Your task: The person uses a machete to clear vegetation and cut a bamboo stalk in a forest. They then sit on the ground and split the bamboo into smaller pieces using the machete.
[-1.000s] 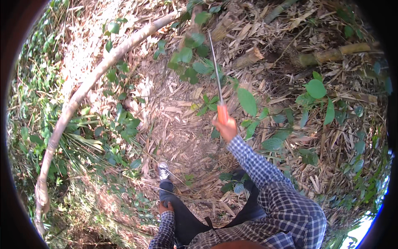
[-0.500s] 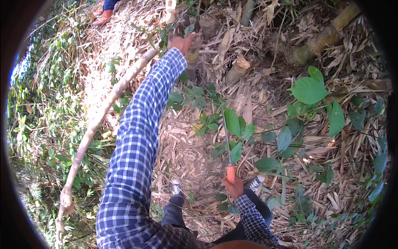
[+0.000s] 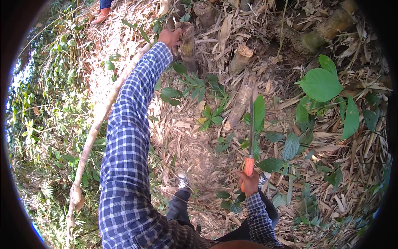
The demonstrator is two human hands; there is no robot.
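My left hand (image 3: 171,37), on an outstretched arm in a blue checked sleeve, grips the top of a cut bamboo stump (image 3: 186,45) near the upper middle. Low in the picture, my right hand (image 3: 249,182) holds a long knife (image 3: 250,137) by its orange handle, the thin blade pointing up and away over leafy plants. The blade tip lies close to another leaning bamboo stump (image 3: 239,106). A long pale bamboo pole (image 3: 96,128) lies on the ground along the left of my arm.
Dry bamboo leaves and husks cover the sloping ground. More cut stumps (image 3: 327,29) stand at the upper right. Broad green leaves (image 3: 321,85) grow at the right, undergrowth at the left. Another person's orange-brown shoe (image 3: 100,16) shows at the top left. My own shoe (image 3: 183,181) stands below.
A second ago only my right hand showed, holding the knife raised higher. My left arm then reached out to the stump, where it stays, and the knife hand has come down low.
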